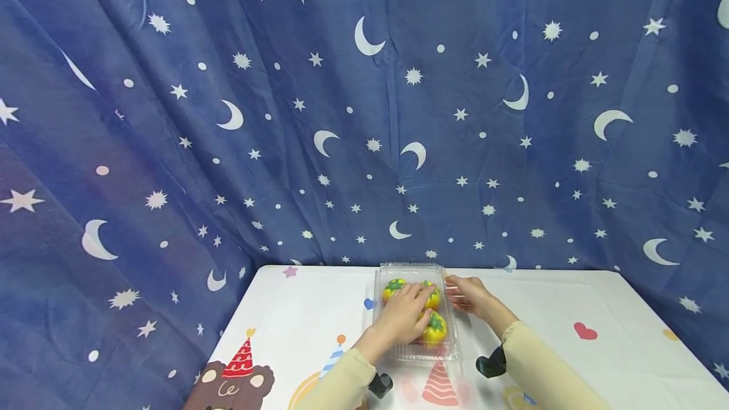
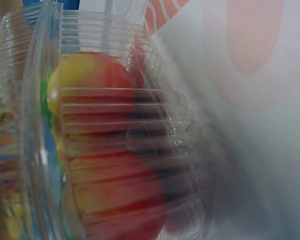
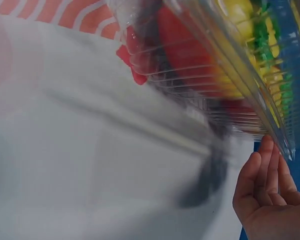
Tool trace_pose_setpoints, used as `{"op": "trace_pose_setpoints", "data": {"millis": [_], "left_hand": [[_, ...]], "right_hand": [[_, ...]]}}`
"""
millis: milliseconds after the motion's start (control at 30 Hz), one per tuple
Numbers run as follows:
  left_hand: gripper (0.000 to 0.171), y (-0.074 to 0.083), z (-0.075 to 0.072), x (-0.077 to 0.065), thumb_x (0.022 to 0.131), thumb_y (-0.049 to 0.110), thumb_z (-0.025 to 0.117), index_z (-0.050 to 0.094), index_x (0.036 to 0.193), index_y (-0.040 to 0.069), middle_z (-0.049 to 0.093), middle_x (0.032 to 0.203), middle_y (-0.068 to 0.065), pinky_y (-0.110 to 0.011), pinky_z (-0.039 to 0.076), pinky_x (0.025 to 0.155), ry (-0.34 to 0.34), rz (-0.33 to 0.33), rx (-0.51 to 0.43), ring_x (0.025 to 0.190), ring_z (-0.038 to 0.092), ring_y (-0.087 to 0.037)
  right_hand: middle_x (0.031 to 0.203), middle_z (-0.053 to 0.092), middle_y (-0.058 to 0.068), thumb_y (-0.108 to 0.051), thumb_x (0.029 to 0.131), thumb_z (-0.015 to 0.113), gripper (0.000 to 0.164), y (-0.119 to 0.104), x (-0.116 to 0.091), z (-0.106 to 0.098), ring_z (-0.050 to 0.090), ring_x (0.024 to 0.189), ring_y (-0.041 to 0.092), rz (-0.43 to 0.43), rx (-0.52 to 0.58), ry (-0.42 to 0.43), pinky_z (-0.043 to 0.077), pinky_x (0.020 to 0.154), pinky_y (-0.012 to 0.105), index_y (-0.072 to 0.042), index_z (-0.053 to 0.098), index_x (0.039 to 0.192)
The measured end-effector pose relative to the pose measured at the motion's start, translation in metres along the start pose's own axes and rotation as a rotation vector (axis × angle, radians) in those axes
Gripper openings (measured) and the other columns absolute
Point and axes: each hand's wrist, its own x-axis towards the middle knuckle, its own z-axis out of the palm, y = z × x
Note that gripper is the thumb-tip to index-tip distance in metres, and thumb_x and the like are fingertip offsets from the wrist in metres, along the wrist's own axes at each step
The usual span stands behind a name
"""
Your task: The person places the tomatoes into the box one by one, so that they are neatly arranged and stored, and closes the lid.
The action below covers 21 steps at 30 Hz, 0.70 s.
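A clear plastic clamshell box (image 1: 393,353) lies near the back edge of the table. Several yellow-and-red round fruits (image 1: 435,329) with green leafy tops show through its ribbed walls. My left hand (image 1: 401,315) rests on top of the box, fingers stretched over the fruits and hiding part of them. At the right side, my right hand (image 1: 473,296) has its fingertips right at the box's rim. In the right wrist view, the fingers (image 3: 270,172) of that hand meet the rim's corner from below. The left wrist view shows the box's ribbed side (image 2: 155,135) but no hand.
A white tablecloth (image 1: 541,315) with printed hearts, party hats and a bear (image 1: 233,388) covers the table. Behind it hangs a dark blue curtain (image 1: 342,195) with moons and stars. Black wrist devices (image 1: 492,362) sit on both wrists.
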Motion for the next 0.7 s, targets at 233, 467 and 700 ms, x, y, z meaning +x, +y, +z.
{"op": "trace_pose_setpoints", "data": {"millis": [233,467,700], "left_hand": [[0.05,0.001,0.0,-0.001,0.098,0.029,0.054,0.048,0.145,0.012,0.057,0.132,-0.005,-0.037,0.043,0.105,-0.01,-0.002,0.01,0.122,0.053,-0.02],[0.049,0.003,-0.002,-0.001,0.099,0.029,0.052,0.049,0.144,0.012,0.057,0.132,-0.003,-0.034,0.043,0.104,-0.022,0.006,0.014,0.122,0.052,-0.018],[0.049,0.001,-0.001,-0.001,0.099,0.03,0.051,0.048,0.145,0.013,0.057,0.133,-0.003,-0.033,0.043,0.104,-0.025,0.0,0.022,0.122,0.052,-0.017]], "right_hand": [[0.085,0.068,0.008,-0.025,0.095,0.055,0.045,0.0,0.008,0.006,0.06,0.062,0.01,0.023,-0.045,0.028,0.053,0.059,0.023,0.013,0.056,0.121],[0.08,0.064,0.005,-0.019,0.097,0.055,0.039,-0.003,0.013,0.005,0.06,0.061,0.011,0.04,-0.086,0.04,0.056,0.063,0.027,0.012,0.057,0.12],[0.084,0.062,0.007,-0.019,0.098,0.053,0.039,-0.013,0.024,0.007,0.058,0.062,0.013,0.071,-0.13,0.053,0.056,0.064,0.027,0.011,0.056,0.123]]}}
